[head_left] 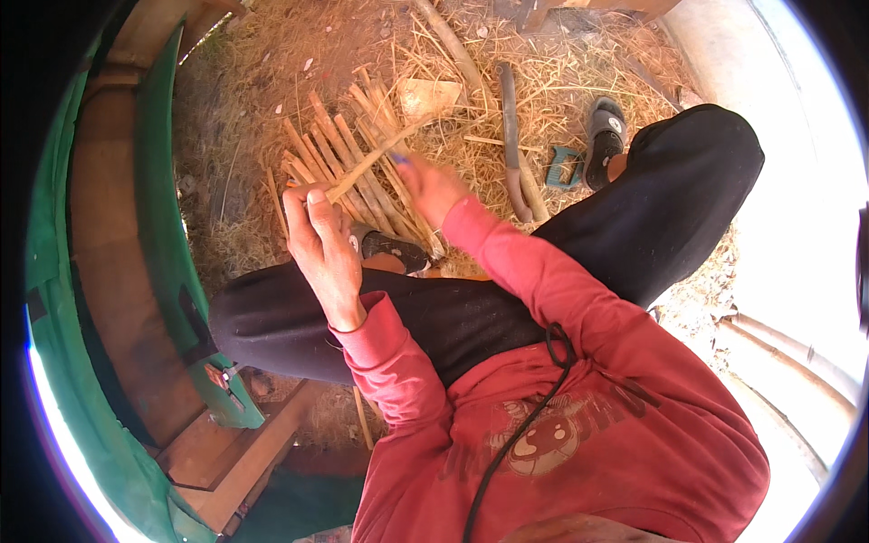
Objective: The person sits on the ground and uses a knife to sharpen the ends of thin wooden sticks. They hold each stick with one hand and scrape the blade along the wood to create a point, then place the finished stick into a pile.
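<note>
My left hand [321,240] is closed around the near end of a thin pale wooden strip [380,156], which slants up and to the right. My right hand [430,185] is blurred, closed over the same strip a little farther along, with something small and blue-purple at its fingertips. Beneath both hands lies a pile of several similar split sticks [348,172] on straw-covered ground. My knees in black trousers [453,317] sit under my red-sleeved forearms.
Straw and dry grass [561,72] cover the ground. A curved dark tool with a long handle [511,136] lies right of the sticks, near a teal object [563,167] and my sandalled foot [605,136]. A green and brown wooden structure [118,271] stands at left. Pale pipes [797,348] run at right.
</note>
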The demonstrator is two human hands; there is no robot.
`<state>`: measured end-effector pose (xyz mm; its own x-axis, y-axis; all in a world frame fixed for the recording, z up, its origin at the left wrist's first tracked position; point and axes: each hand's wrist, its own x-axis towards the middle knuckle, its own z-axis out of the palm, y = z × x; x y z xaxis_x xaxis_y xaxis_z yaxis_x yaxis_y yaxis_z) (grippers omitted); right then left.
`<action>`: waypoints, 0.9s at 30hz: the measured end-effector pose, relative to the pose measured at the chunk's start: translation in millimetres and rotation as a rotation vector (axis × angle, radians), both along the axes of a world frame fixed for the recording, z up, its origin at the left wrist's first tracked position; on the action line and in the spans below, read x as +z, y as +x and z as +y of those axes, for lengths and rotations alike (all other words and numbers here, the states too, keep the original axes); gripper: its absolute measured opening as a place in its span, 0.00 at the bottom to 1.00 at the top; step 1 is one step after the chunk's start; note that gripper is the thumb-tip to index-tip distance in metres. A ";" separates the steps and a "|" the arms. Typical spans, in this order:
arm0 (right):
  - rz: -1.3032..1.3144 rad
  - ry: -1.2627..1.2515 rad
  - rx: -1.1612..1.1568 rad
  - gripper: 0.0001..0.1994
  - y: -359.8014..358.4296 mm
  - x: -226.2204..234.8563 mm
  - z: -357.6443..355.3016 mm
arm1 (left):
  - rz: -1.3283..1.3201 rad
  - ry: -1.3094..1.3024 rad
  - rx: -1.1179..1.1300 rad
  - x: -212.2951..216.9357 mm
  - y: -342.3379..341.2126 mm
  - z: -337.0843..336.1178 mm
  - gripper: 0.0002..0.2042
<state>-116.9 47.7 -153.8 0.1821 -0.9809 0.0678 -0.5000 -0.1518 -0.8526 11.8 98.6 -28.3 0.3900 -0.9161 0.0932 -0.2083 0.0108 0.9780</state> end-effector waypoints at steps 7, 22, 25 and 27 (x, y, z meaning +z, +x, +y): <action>-0.021 -0.138 0.080 0.14 5.7 26.7 6.3 | -0.087 -0.003 0.039 -1.7 0.0 0.9 0.14; 0.178 0.156 -0.068 0.19 -17.0 -41.0 -15.0 | -0.116 -0.091 -0.045 -12.4 2.0 0.5 0.15; 0.023 0.061 0.049 0.18 -14.6 8.5 -7.1 | -0.109 -0.078 -0.022 -13.0 3.7 0.7 0.16; -0.015 0.031 0.103 0.16 -7.6 27.9 1.2 | -0.149 -0.065 -0.006 -12.1 2.0 3.4 0.16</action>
